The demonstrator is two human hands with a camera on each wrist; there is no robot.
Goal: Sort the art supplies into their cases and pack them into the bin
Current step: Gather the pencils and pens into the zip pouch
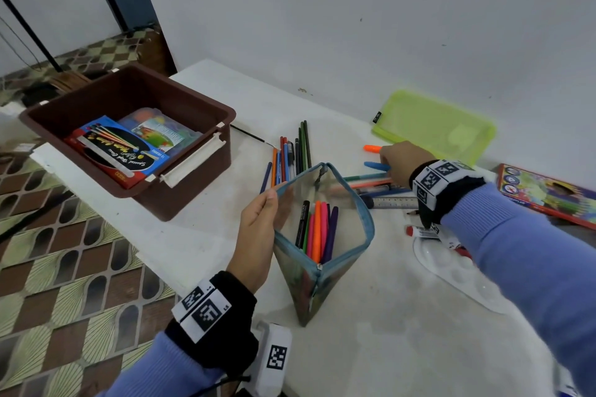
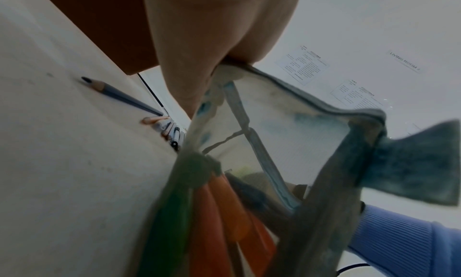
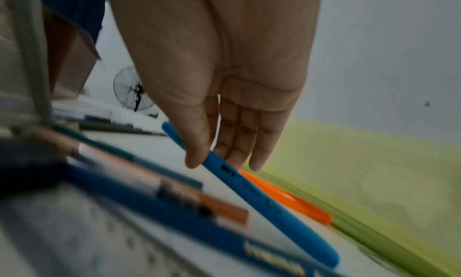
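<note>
The left hand (image 1: 258, 235) pinches the rim of the clear pouch (image 1: 322, 235), holding it upright and open at table centre; markers (image 1: 317, 229), black, green, pink, orange and purple, stand inside. At 2 o'clock the right hand (image 1: 401, 163) has thumb and fingers closing on a blue marker (image 3: 262, 198) lying on the table (image 1: 387, 332), an orange marker (image 3: 286, 198) just beyond. The green case (image 1: 435, 126) lies flat at 1 o'clock. At 10 o'clock the bin (image 1: 193, 171) holds a paint box (image 1: 119, 147) and a plastic case (image 1: 161, 126).
</note>
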